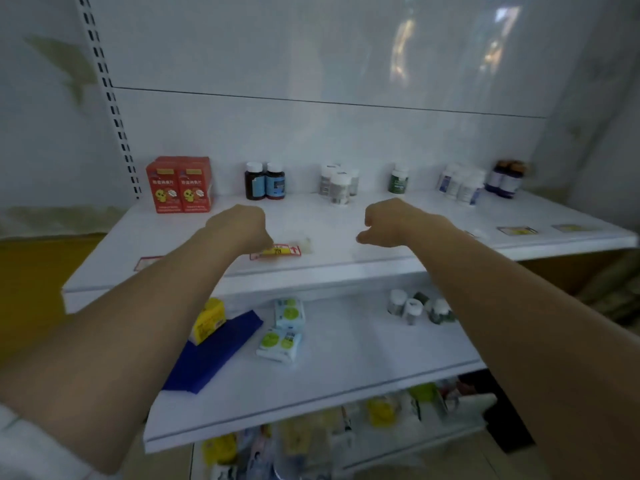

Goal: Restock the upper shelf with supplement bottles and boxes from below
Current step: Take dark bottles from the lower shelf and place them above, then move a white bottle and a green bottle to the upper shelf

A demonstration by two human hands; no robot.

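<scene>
The white upper shelf (pixel 346 271) carries red boxes (pixel 179 184) at the left, two dark bottles (pixel 265 181), a cluster of white-capped bottles (pixel 338 184), a green bottle (pixel 398 179), white bottles (pixel 460 184) and dark blue bottles (pixel 506 178) at the right. My left hand (pixel 239 225) and my right hand (pixel 389 221) hover over the shelf's front part, fingers curled downward, nothing visibly held. On the shelf below lie a yellow box (pixel 207 320), two pale blue-and-green boxes (pixel 284 327) and several small bottles (pixel 419 308).
A blue flat sheet (pixel 214 355) lies on the lower shelf (pixel 346 386) under the yellow box. Price labels (pixel 277 251) lie along the upper shelf's front. A bottom shelf holds mixed packets (pixel 346 427). The slotted upright (pixel 110 98) stands at the left.
</scene>
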